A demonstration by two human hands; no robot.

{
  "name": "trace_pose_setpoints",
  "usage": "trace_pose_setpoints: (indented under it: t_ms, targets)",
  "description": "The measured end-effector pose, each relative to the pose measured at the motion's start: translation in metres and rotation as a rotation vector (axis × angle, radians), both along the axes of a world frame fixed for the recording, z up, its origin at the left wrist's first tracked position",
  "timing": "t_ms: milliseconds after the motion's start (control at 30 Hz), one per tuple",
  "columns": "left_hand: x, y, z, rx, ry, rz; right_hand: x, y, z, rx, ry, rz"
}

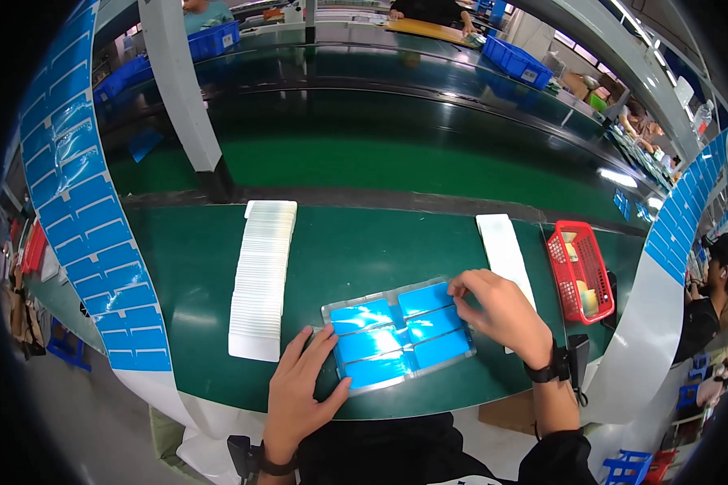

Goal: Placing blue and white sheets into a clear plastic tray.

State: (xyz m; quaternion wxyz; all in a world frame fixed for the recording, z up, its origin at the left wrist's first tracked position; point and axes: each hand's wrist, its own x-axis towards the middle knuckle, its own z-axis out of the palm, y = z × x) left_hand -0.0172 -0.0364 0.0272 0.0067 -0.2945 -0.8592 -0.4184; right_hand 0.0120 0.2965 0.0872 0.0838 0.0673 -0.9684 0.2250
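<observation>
A flat sheet (407, 373) carrying several glossy blue film rectangles in two columns lies slightly turned on the green table in front of me. My left hand (306, 388) rests at its left edge, fingers apart, with fingertips and thumb touching the border. At the far right corner, the thumb and forefinger of my right hand (501, 311) pinch the edge of a blue film rectangle (425, 298). Whether that film is lifted there is hidden by the fingers. To the left stands a long row of overlapping white cards (260, 279); a smaller white stack (505, 255) lies beyond my right hand.
A red basket (573, 311) with yellowish pieces stands on the right. Strips of blue film on white backing hang at the left (97, 210) and right (678, 234). Past the table's raised edge runs a green conveyor (364, 145); a grey post (178, 89) rises there. Other people sit nearby.
</observation>
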Motion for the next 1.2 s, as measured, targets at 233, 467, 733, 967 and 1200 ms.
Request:
trace_pose_setpoints:
  t_ms: [233,467,733,967,1200]
  targets:
    - [-0.001,-0.001,-0.001,-0.008,0.03,0.012,-0.014,0.004,-0.01,-0.099,-0.166,0.029]
    - [-0.002,0.0,0.002,-0.012,0.046,0.0,-0.015,0.016,-0.011,-0.12,-0.203,0.086]
    - [-0.009,0.001,0.011,-0.076,0.01,-0.09,-0.018,0.031,-0.005,-0.044,-0.222,0.207]
    - [-0.032,0.004,0.019,-0.22,0.101,-0.214,-0.015,0.05,0.003,-0.069,-0.126,0.395]
    - [-0.042,0.022,0.02,-0.252,0.109,-0.242,-0.008,0.047,-0.007,0.066,-0.16,0.4]
